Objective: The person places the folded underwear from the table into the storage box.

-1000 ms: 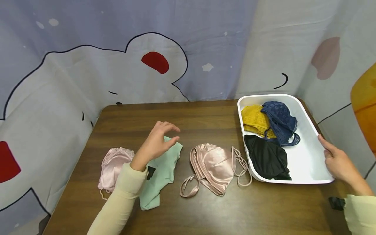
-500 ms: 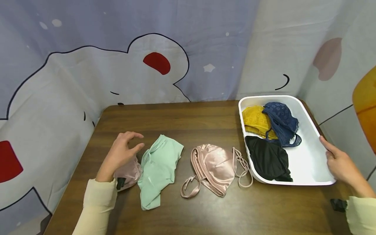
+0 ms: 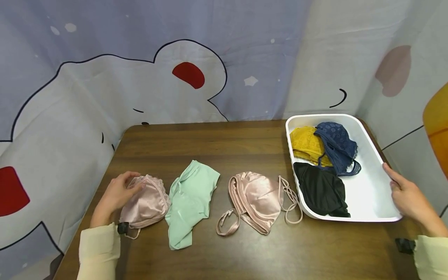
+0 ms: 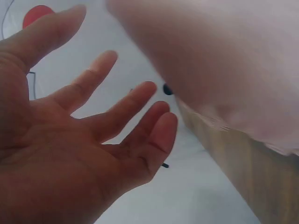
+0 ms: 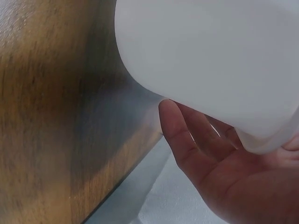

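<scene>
At the table's left, my left hand (image 3: 115,194) hovers over the left side of a pale pink lace-trimmed bra (image 3: 148,204). In the left wrist view its fingers (image 4: 135,100) are spread and loosely bent, with the pink fabric (image 4: 224,60) beside them and nothing held. My right hand (image 3: 411,194) grips the right side of a white plastic tray (image 3: 372,194), thumb at the rim. The right wrist view has its fingers (image 5: 175,126) under the tray's edge. Inside the tray lie a folded yellow lace garment (image 3: 306,144), a navy lace bra (image 3: 336,147) and a black garment (image 3: 320,190).
Right of the pale pink bra lies a mint green garment (image 3: 192,204). Between it and the tray is a folded satin pink bra (image 3: 257,200) with loose straps. The wooden table (image 3: 210,140) meets a printed curtain (image 3: 252,58) at the back.
My left hand has moved left and down, from above the mint green garment to the pale pink bra. My right hand has stayed on the tray.
</scene>
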### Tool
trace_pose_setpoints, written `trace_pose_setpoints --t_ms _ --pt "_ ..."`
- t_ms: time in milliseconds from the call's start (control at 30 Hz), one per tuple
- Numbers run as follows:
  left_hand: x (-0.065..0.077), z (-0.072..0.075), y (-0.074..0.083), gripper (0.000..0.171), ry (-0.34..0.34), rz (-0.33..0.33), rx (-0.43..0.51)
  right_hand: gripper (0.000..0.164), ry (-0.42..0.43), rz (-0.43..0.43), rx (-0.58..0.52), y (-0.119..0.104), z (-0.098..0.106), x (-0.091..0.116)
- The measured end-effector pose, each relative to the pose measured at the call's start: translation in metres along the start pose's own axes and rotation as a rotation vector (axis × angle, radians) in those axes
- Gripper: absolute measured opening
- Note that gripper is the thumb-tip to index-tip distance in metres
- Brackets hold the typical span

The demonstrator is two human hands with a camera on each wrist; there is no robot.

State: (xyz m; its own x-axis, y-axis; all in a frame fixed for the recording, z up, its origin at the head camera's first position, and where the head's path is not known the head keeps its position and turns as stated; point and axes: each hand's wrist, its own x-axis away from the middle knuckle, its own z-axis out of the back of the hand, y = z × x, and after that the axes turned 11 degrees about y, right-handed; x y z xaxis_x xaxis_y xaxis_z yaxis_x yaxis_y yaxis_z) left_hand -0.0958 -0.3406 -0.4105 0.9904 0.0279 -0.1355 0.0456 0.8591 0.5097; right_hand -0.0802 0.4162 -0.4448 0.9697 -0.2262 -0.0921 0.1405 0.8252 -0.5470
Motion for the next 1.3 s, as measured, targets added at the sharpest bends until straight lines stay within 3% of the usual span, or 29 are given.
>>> trace_pose_setpoints --t_ms 267,567,800,967,1300 --pt "0.004 -0.011 -0.012 0.047 -0.084 0.034 -0.006 0.051 0.003 0.004 0.009 0.001 0.0 0.001" --pt "0.01 -0.002 -0.02 0.046 -0.02 0.089 -0.044 0.051 0.004 0.018 0.007 -0.002 0.001 0.001" --pt "0.016 -0.002 -0.028 0.051 -0.123 0.188 -0.049 0.051 0.002 0.004 0.016 -0.003 0.0 0.002" --pt "0.016 -0.004 -0.031 0.051 -0.164 0.202 -0.039 0.051 0.008 0.01 0.012 -0.003 0.0 0.002" --pt "0.017 -0.014 -0.027 0.046 -0.15 0.207 -0.04 0.051 0.0 -0.007 -0.003 -0.003 0.0 0.002"
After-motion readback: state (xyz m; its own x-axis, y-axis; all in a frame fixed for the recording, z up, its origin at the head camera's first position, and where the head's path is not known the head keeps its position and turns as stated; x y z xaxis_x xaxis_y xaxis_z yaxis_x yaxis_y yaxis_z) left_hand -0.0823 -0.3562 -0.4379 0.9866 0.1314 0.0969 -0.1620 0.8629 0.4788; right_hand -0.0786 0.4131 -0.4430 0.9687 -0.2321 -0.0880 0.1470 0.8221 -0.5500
